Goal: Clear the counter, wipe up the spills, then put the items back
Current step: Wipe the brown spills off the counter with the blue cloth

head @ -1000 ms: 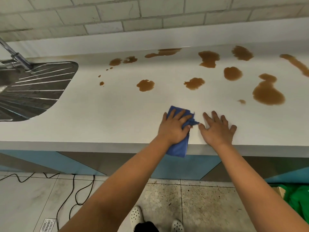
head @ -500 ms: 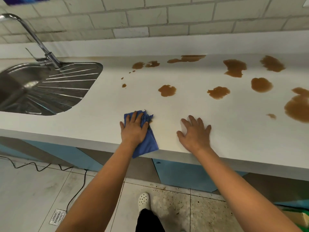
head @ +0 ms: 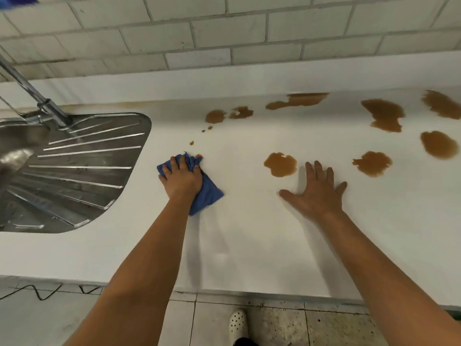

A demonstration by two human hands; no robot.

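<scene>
One crumpled blue cleaning cloth (head: 208,193) lies on the white counter top (head: 249,233), just right of the steel sink's ribbed draining board (head: 82,168). Left hand (head: 180,179) sits on top of it, palm down, fingers curled over the cloth's far edge and gripping it. Cloth's near corner sticks out from under the wrist, toward the person. Cloth's far right tip touches a tiny brown spot (head: 198,156).

Right hand (head: 318,193) is flat on the bare counter, fingers spread and straight, holding nothing, well apart from the cloth. Its fingertips lie just beside a rounded brown liquid spill (head: 280,164), not visibly touching it.

More brown puddles further out:
- one blotchy patch (head: 373,163) right of the right hand
- an oval one (head: 439,144) near the right frame edge
- a large irregular one (head: 384,114) behind those
- one cut by the right edge (head: 442,104)
- a long streak (head: 298,100) along the back edge of the counter
- a pair of small patches (head: 228,114) plus a few droplets (head: 207,129) trailing toward the cloth

Chrome tap stem (head: 32,93) rises at the draining board's back left. White brick-tile wall (head: 224,33) behind the counter. On the tiled floor below: a black cable (head: 45,294) and one white perforated clog (head: 238,322).
</scene>
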